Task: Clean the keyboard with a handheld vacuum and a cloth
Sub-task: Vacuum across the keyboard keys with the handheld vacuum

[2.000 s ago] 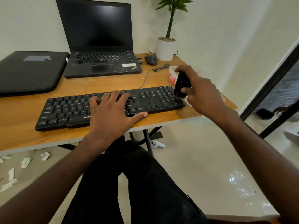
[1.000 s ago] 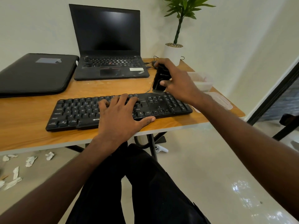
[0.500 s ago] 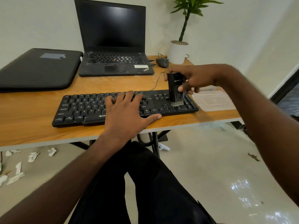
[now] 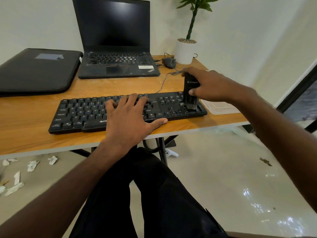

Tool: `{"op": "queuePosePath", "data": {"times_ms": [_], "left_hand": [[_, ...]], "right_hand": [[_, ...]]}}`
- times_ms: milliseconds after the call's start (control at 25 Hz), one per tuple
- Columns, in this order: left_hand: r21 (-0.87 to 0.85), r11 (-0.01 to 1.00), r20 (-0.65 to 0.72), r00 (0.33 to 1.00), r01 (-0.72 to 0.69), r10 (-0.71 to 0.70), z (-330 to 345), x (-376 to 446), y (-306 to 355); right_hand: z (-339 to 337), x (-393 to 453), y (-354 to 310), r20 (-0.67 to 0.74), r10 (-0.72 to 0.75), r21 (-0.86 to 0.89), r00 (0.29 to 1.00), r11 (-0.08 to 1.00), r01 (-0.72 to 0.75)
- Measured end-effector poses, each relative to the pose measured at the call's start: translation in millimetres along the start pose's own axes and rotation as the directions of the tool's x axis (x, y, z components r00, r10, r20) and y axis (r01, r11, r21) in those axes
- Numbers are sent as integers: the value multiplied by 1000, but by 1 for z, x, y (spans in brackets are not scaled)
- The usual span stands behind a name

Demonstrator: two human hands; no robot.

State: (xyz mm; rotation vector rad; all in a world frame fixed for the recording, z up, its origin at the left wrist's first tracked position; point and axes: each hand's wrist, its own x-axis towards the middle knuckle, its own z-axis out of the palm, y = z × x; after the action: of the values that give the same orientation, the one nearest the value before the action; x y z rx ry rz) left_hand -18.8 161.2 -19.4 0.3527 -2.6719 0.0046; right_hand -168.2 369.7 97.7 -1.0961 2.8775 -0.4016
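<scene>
Head view: the left hand [image 4: 130, 121] is lying flat, fingers spread, on the middle of the black keyboard [image 4: 82, 114] on the wooden desk [image 4: 25, 134]. The right hand [image 4: 211, 85] is gripping the upright handheld vacuum [image 4: 190, 93], its brush touching the keyboard's right-end keys.

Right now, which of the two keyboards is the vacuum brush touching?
The separate black keyboard at the desk's front edge; the vacuum stands on its right end. The laptop keyboard behind is untouched.

Handheld vacuum [image 4: 190, 91], formerly lifted, now brush-down on keyboard [image 4: 96, 115].
</scene>
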Motion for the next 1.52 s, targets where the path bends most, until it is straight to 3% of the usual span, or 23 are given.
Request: {"op": "queuePosePath", "data": {"times_ms": [80, 160, 240, 320, 400, 480, 560, 640, 720, 800, 880, 1000, 1080, 1280, 1520], "left_hand": [[-4, 1000, -3, 1000, -5, 5, 0, 0, 0], [-4, 1000, -7, 1000, -12, 12, 0, 0, 0], [-6, 1000, -5, 1000, -13, 13, 0, 0, 0], [-3, 1000, -2, 1000, -13, 13, 0, 0, 0], [-4, 1000, 1, 1000, -13, 13, 0, 1, 0], [-4, 1000, 3, 1000, -12, 12, -1, 0, 0], [-2, 1000, 0, 1000, -13, 13, -1, 0, 0], [-2, 1000, -6, 1000, -15, 15, -1, 0, 0], [1, 1000, -9, 1000, -18, 18, 0, 0, -1], [-5, 1000, -12, 1000, -20, 20, 0, 0, 0], [1, 1000, -13, 1000, -20, 20, 0, 1, -1], [10, 1000, -8, 1000, -22, 22, 1, 1, -1], [11, 1000, -16, 1000, -23, 23, 1, 1, -1], [12, 1000, -5, 1000, -7, 7, 0, 0, -1], [-2, 1000, 28, 1000, 0, 0, -1, 0, 0]], "right_hand": [[-9, -14, -1, 72, 30, -100, 997, 995, -23], [-14, -18, -3, 19, 62, -161, 998, 985, -58], [-7, -23, -9, -72, -13, -16, 997, 1000, 12], [5, -28, -10, -70, -90, 150, 993, 984, 100], [8, -31, -4, -79, 13, 4, 997, 1000, -12], [8, -38, -1, -246, 107, -148, 963, 978, -147], [14, -51, -5, -290, 33, -12, 957, 999, -39], [18, -62, -9, -180, -63, 118, 982, 989, 85], [16, -63, 1, -158, 14, -23, 987, 1000, -18], [14, -62, 9, -266, 127, -157, 955, 972, -173], [20, -60, 7, -358, 110, -81, 927, 986, -149], [28, -42, -5, -429, 44, 139, 902, 990, 17], [33, -22, -5, -445, 33, 149, 895, 988, 38], [26, 16, -2, -313, 123, -6, 942, 991, -131], [-6, -22, 2, 16, 206, -181, 978, 963, -200]]}}
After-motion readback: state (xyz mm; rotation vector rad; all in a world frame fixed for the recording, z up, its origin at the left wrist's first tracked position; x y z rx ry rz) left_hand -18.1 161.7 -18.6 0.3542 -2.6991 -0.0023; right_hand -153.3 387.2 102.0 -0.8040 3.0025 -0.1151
